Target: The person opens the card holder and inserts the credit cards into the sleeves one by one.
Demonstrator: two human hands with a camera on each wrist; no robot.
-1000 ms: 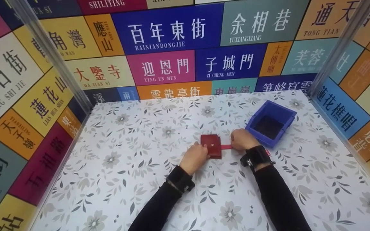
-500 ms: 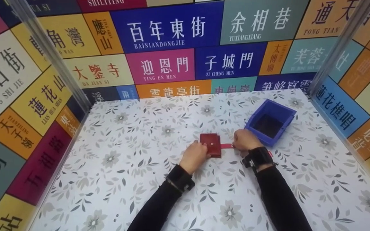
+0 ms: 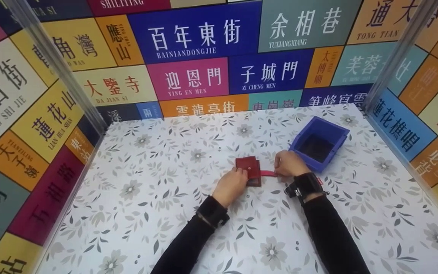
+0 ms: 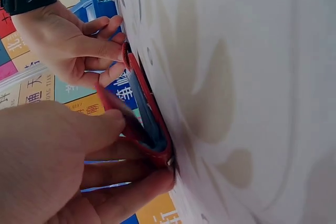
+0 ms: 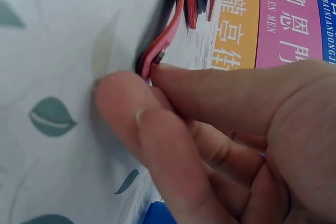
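Observation:
A small red wallet (image 3: 245, 163) lies on the table in the middle of the head view, its front cover lifted partway. Seen from the left wrist, dark inner leaves (image 4: 143, 103) show between its covers. My left hand (image 3: 229, 187) grips the wallet's left side, thumb on the raised cover (image 4: 118, 106) and other fingers at the fold. From the wallet's right edge a red strap (image 3: 267, 173) extends; a metal snap (image 5: 161, 55) sits near its end. My right hand (image 3: 290, 164) pinches the strap's tip between thumb and forefinger, slightly off the table in the right wrist view.
A blue plastic bin (image 3: 335, 148) stands just behind and right of my right hand, with a dark bottom. The white table (image 3: 135, 220) has a leaf and flower print. Panels with coloured street-name signs (image 3: 196, 34) enclose its back and sides.
My left fingers have raised the wallet's front cover, which lay flat before. The right hand keeps to the strap's end, and the strap now bends a little. The bin stays put.

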